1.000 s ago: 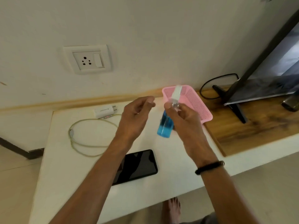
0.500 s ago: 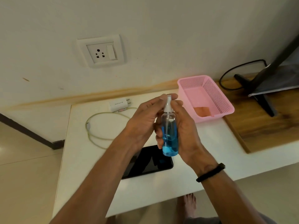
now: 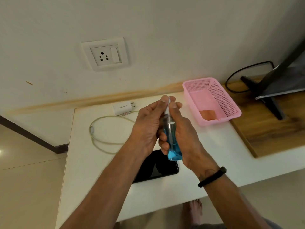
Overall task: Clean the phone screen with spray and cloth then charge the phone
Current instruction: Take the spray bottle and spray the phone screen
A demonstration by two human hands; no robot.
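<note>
A clear spray bottle [image 3: 172,146] of blue liquid stands upright in the air above the white table. My right hand [image 3: 186,134] wraps its body. My left hand [image 3: 148,128] pinches the white cap or nozzle at its top with thumb and fingertips. Right under the bottle lies a black phone [image 3: 158,167], screen up, partly hidden by my left forearm. An orange cloth [image 3: 208,114] lies in the pink basket [image 3: 219,98]. The white charger [image 3: 123,107] and its pale cable [image 3: 102,129] lie on the table's far left.
A wall socket with switch [image 3: 105,54] sits above the table. To the right, a wooden surface [image 3: 270,128] carries a black monitor stand [image 3: 265,96] and a black cord [image 3: 237,75]. My bare foot [image 3: 194,210] shows below the table's front edge.
The bottle came down from near the basket to above the phone and turned upright. My left hand closed in and now pinches its top. The view shifted right and down.
</note>
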